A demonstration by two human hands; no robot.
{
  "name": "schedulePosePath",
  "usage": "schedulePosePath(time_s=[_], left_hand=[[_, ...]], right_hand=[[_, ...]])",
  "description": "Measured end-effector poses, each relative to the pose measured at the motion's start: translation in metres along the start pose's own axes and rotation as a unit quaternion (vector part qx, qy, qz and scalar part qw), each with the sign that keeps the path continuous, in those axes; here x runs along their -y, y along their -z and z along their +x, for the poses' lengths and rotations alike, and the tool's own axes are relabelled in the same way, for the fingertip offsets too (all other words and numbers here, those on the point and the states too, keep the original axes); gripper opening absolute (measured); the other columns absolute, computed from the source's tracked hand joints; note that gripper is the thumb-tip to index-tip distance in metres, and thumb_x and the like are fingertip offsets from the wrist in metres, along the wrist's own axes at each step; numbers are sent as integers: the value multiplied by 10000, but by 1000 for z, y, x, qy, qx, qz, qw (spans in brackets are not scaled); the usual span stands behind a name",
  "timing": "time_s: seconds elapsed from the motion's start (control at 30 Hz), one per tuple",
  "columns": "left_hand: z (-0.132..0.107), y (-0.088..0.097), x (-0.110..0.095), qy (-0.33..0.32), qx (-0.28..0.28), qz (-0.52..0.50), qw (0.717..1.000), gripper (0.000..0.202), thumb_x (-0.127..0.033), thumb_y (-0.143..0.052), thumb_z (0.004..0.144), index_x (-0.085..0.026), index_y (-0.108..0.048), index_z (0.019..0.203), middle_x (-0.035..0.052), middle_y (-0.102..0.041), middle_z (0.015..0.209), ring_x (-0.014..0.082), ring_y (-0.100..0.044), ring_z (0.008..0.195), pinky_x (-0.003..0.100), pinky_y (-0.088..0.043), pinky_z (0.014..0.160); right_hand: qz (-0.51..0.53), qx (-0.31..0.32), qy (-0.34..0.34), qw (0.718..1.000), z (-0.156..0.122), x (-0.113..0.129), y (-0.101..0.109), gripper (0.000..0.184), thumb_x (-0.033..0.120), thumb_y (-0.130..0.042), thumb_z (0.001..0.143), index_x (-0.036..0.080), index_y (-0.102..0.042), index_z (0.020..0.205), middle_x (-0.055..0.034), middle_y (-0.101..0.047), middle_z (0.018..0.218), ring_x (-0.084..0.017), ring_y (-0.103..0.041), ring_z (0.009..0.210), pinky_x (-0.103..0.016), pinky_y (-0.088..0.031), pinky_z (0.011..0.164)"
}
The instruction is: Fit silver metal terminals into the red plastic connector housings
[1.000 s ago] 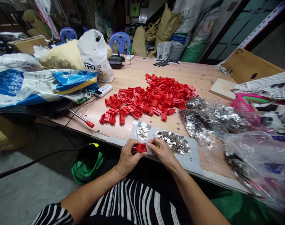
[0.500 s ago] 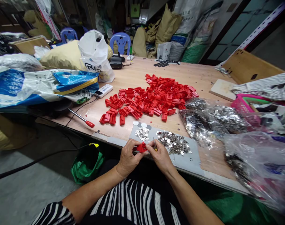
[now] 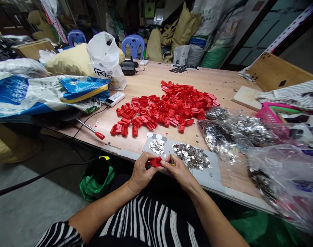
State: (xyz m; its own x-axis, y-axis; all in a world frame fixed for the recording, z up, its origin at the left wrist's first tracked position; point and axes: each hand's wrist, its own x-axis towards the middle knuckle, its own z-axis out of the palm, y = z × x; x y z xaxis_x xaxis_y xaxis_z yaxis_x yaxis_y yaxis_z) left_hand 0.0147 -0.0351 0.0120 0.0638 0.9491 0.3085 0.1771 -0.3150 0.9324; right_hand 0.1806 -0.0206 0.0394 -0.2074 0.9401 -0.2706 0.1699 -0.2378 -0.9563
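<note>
My left hand (image 3: 141,171) is closed round a small red plastic part (image 3: 155,161) at the near table edge. My right hand (image 3: 179,171) presses against the same part from the right, its fingers pinched on a thin metal tool (image 3: 171,157) with a yellow bit at its base. Just beyond my hands lies a grey board (image 3: 205,175) with two heaps of small silver metal pieces (image 3: 191,156). Farther out, a big spread of red plastic parts (image 3: 166,108) covers the middle of the wooden table (image 3: 151,82).
Clear bags of silver pieces (image 3: 238,132) lie at the right by a pink basket (image 3: 271,115). A red-handled screwdriver (image 3: 91,129), a white remote (image 3: 115,98) and sacks (image 3: 43,96) sit left. A green bag (image 3: 96,178) is under the table; blue chairs stand behind.
My hands have closed together on the red part, which is now more covered by my fingers. The view has shifted slightly; nothing else on the table moved.
</note>
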Motion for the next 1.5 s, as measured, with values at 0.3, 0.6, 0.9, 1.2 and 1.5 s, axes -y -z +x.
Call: schedulePosePath(time_s=[0.3, 0.6, 0.9, 1.2, 1.5], left_hand=[[0, 1, 3, 121, 15, -112, 986, 328, -298, -739, 728, -196, -572, 991, 33, -652, 921, 171, -629, 825, 296, -496, 796], [15, 24, 9, -8, 127, 110, 986, 342, -192, -639, 804, -207, -580, 1141, 66, -659, 1092, 201, -617, 1023, 343, -485, 911], [27, 24, 18, -43, 183, 122, 975, 376, -165, -677, 765, -208, -607, 1132, 48, -696, 1032, 180, -653, 949, 315, -512, 870], [29, 26, 19, -27, 189, 97, 977, 369, -172, -683, 755, -209, -634, 1119, 58, -708, 1071, 188, -662, 978, 307, -504, 888], [27, 24, 21, -17, 177, 97, 979, 338, -190, -697, 747, -209, -647, 1080, 48, -723, 1015, 184, -671, 930, 308, -509, 857]], right_hand=[[-77, 3, 37, 996, -13, -2, 10, 267, 462, -496, 878, 210, -544, 951, 20, -491, 747, -109, -430, 545, -254, -382, 521], [-324, -60, 125, 936, -17, -7, 4, 266, 290, -492, 884, 221, -636, 1098, -46, -675, 904, -195, -634, 838, -306, -474, 785], [-379, -23, 150, 913, -11, -6, 2, 191, 231, -505, 863, 234, -677, 943, -32, -679, 888, -179, -631, 809, -292, -471, 745], [-391, -7, 135, 910, -8, -7, 3, 179, 214, -510, 874, 236, -680, 926, -27, -666, 889, -171, -620, 808, -283, -459, 751], [-461, -45, 82, 882, -11, 0, -19, 154, 179, -487, 891, 216, -636, 900, -36, -646, 903, -189, -626, 816, -291, -444, 714]])
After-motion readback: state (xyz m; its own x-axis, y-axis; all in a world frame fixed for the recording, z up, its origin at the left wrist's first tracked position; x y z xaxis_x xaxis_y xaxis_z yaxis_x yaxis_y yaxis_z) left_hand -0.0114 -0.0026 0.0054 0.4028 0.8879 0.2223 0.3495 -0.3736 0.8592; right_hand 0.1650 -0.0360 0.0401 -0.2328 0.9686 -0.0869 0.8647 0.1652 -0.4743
